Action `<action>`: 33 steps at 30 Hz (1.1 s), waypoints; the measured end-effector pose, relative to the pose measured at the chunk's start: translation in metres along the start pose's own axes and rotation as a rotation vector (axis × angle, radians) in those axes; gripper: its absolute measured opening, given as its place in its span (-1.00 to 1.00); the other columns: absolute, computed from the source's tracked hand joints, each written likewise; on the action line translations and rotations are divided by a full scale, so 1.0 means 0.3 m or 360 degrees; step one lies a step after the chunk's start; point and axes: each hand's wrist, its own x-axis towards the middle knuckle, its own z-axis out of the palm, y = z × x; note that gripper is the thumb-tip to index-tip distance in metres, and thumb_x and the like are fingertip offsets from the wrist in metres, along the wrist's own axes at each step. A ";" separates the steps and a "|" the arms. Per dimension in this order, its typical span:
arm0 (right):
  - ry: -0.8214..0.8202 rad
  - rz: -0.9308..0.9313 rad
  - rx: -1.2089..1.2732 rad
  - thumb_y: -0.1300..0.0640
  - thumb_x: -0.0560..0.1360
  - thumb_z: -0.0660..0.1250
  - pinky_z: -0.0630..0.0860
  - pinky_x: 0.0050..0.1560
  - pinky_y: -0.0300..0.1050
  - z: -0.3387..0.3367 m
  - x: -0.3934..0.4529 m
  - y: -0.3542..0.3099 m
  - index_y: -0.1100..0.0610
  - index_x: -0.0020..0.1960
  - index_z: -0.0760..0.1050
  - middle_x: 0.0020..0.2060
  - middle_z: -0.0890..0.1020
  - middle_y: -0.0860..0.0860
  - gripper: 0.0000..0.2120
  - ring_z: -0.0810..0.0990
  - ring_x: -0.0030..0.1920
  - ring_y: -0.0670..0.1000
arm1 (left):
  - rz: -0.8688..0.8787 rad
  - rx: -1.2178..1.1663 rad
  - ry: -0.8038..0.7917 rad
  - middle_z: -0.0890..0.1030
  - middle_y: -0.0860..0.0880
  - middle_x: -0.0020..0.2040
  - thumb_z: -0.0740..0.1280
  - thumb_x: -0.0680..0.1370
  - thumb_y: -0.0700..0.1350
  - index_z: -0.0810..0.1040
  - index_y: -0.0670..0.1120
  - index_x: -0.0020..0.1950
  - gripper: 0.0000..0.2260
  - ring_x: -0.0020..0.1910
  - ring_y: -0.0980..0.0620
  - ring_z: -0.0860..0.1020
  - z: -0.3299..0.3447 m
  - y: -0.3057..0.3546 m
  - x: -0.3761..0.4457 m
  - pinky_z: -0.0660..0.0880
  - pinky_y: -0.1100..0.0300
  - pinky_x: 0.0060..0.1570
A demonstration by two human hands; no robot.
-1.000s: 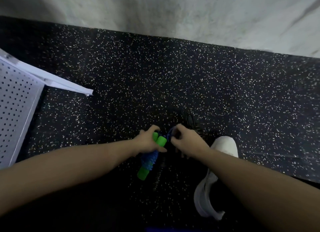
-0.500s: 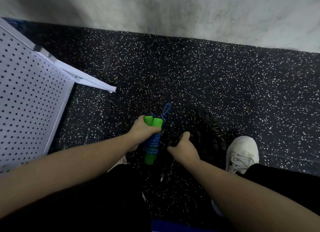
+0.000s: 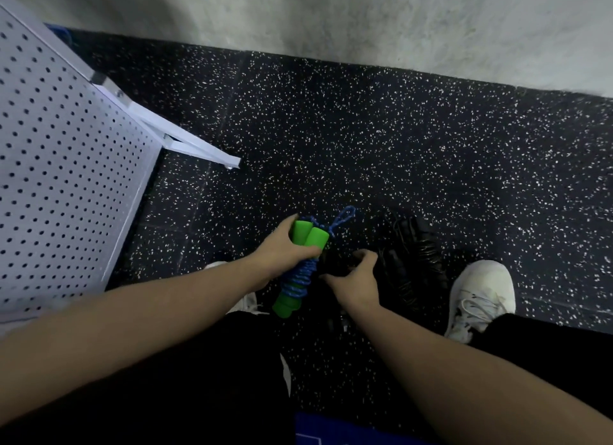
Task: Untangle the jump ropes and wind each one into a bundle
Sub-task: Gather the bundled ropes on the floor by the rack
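A blue jump rope is wound round its two green foam handles, and a small loop of it sticks out at the top. My left hand grips this bundle at the upper part and holds it just above the speckled floor. A black jump rope lies in a dark pile on the floor to the right. My right hand hovers with curled fingers at the left edge of that pile. Darkness hides whether it holds any of the black rope.
A white perforated panel stands at the left, its metal foot bar reaching out over the floor. My white shoes flank the ropes. A pale wall bounds the far side. Something blue shows at the bottom edge.
My right hand let go of the blue bundle and moved right and down to the black pile. My left hand kept its grip on the bundle. The view swung left, showing more of the panel.
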 end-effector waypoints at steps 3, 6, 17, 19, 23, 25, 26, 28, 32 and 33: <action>-0.0091 -0.0193 0.0210 0.06 0.35 0.61 0.56 0.18 0.10 -0.042 -0.009 -0.111 -0.08 0.28 0.18 0.04 0.49 -0.03 -0.28 0.58 0.10 0.07 | 0.0070 -0.0077 0.0165 0.44 -0.02 0.29 0.53 0.50 -0.09 0.20 0.04 0.61 -0.24 0.17 -0.01 0.51 -0.095 0.072 -0.059 0.46 0.11 0.15; -0.0260 -0.0400 0.0456 0.17 0.39 0.59 0.61 0.04 -0.05 -0.087 -0.049 -0.295 -0.06 0.30 0.24 0.16 0.52 0.05 -0.33 0.58 0.09 0.01 | 0.0240 -0.0143 0.0402 0.50 -0.09 0.33 0.58 0.41 -0.04 0.27 -0.01 0.56 -0.20 0.19 -0.04 0.54 -0.205 0.178 -0.148 0.50 0.06 0.20; -0.0894 -0.1198 0.0871 0.32 0.51 0.43 0.58 -0.39 -0.11 -0.113 -0.714 -1.036 0.21 0.10 0.57 -0.18 0.70 0.09 -0.82 0.65 -0.33 0.02 | 0.1047 -0.0562 0.1530 0.56 -0.01 0.02 0.53 0.43 -0.30 0.40 0.07 0.16 -0.53 -0.10 0.17 0.58 -0.553 0.474 -0.910 0.47 0.41 -0.11; -0.0970 -0.1357 0.0816 0.31 0.52 0.42 0.62 -0.39 -0.03 -0.095 -0.838 -1.086 0.15 0.09 0.56 -0.17 0.70 0.09 -0.82 0.66 -0.30 0.07 | 0.1151 -0.0613 0.1691 0.54 0.02 0.01 0.56 0.40 -0.27 0.41 0.20 0.09 -0.49 -0.14 0.26 0.55 -0.556 0.451 -1.049 0.48 0.39 -0.09; -0.0882 -0.1682 0.0629 0.25 0.38 0.58 0.59 0.19 0.16 -0.048 -1.051 -1.149 0.10 0.24 0.51 0.06 0.68 0.12 -0.52 0.67 0.09 0.16 | 0.1218 -0.0802 0.2155 0.51 -0.08 0.16 0.54 0.30 0.05 0.35 0.24 0.26 -0.39 0.07 -0.02 0.57 -0.560 0.392 -1.295 0.57 0.00 0.15; -0.0804 -0.1834 0.0585 0.16 0.30 0.64 0.55 0.23 0.04 -0.024 -1.137 -1.174 0.04 0.26 0.45 0.09 0.65 0.10 -0.39 0.64 0.13 0.09 | 0.1216 -0.0850 0.2408 0.47 -0.13 0.21 0.49 0.26 0.13 0.31 0.07 0.35 -0.28 0.12 -0.08 0.56 -0.580 0.354 -1.372 0.54 -0.10 0.21; -0.0777 -0.1894 0.0560 0.13 0.29 0.65 0.55 0.18 -0.04 -0.018 -1.177 -1.185 -0.01 0.24 0.42 0.07 0.64 0.06 -0.38 0.63 0.11 0.05 | 0.1207 -0.0845 0.2506 0.46 -0.12 0.21 0.50 0.27 0.12 0.28 0.10 0.36 -0.28 0.11 -0.08 0.56 -0.586 0.343 -1.405 0.53 -0.10 0.21; -0.0774 -0.1975 0.0522 0.11 0.32 0.64 0.51 0.09 -0.16 -0.015 -1.239 -1.204 -0.12 0.23 0.38 0.03 0.63 -0.01 -0.38 0.62 0.06 -0.04 | 0.1219 -0.0831 0.2656 0.44 -0.09 0.24 0.54 0.31 0.06 0.24 0.18 0.41 -0.25 0.11 -0.03 0.55 -0.600 0.326 -1.459 0.53 0.03 0.23; -0.0711 -0.2097 0.0421 0.02 0.33 0.62 0.51 0.19 -0.06 -0.014 -1.301 -1.252 -0.19 0.24 0.37 0.07 0.61 -0.05 -0.39 0.59 0.08 -0.07 | 0.1231 -0.0822 0.2881 0.36 -0.04 0.28 0.57 0.38 -0.18 0.27 -0.11 0.49 -0.24 0.14 0.08 0.43 -0.649 0.335 -1.510 0.29 0.58 0.05; -0.0691 -0.2102 0.0419 0.02 0.33 0.62 0.52 0.21 -0.03 -0.017 -1.309 -1.265 -0.19 0.23 0.37 0.06 0.61 -0.07 -0.40 0.59 0.08 -0.06 | 0.1219 -0.0827 0.2909 0.34 -0.02 0.27 0.57 0.38 -0.19 0.27 -0.13 0.50 -0.24 0.15 0.09 0.41 -0.661 0.337 -1.512 0.25 0.61 0.04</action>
